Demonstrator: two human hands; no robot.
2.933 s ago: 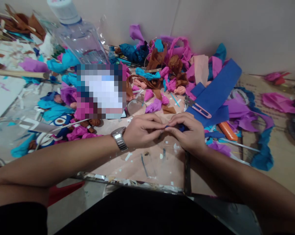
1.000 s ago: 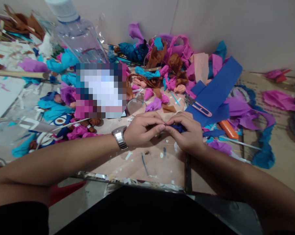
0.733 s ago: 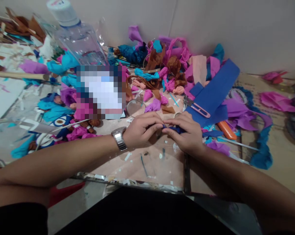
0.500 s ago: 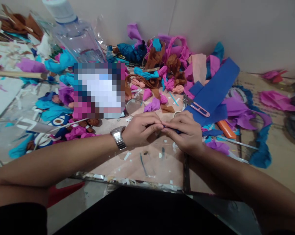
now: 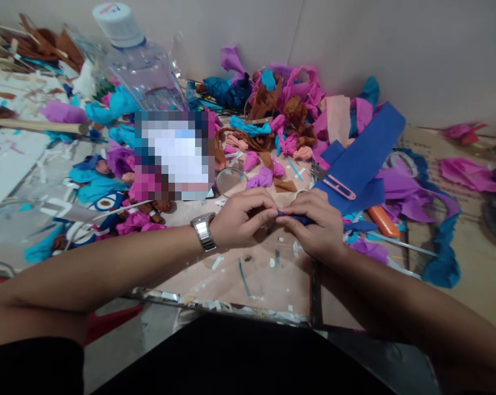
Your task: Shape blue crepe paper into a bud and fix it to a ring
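My left hand (image 5: 243,218) and my right hand (image 5: 318,225) meet in front of me, low over the table. Between their pinched fingertips is a small piece of dark blue crepe paper (image 5: 299,218), mostly covered by the fingers. Just beyond my right hand, pink-handled thread snips (image 5: 340,186) rest on a broad strip of blue crepe paper (image 5: 369,147). A clear ring-shaped roll (image 5: 230,182) lies past my left hand. Part of another pale ring (image 5: 302,193) shows behind my right knuckles.
Crumpled pink, purple, turquoise and brown paper (image 5: 289,145) is heaped along the wall. A clear bottle with a white cap (image 5: 149,74) stands at the back left, near a pixelated patch. An orange-handled tool (image 5: 383,221) lies right, a wooden stick (image 5: 42,126) far left.
The view has shifted slightly, so everything sits a little farther right and lower. Both hands keep their pinch, and more of the blue paper shows between the fingers.
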